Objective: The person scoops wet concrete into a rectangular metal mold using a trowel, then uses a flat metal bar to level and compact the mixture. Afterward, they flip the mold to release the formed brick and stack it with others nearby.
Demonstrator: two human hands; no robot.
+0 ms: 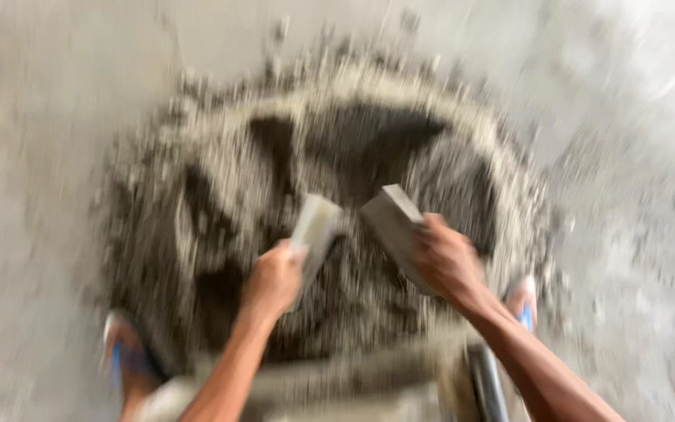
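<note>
A wide round heap of wet grey mortar lies on the concrete floor, with dark hollows dug into it. My left hand grips a flat pale trowel-like board that points up into the mix. My right hand grips a second flat grey board, tilted, just right of the first. Both boards meet near the heap's middle. The whole view is blurred by motion.
My two feet in sandals with blue straps stand at the heap's near edge, the left foot and the right foot. A dark metal handle lies below my right arm. Bare concrete floor surrounds the heap.
</note>
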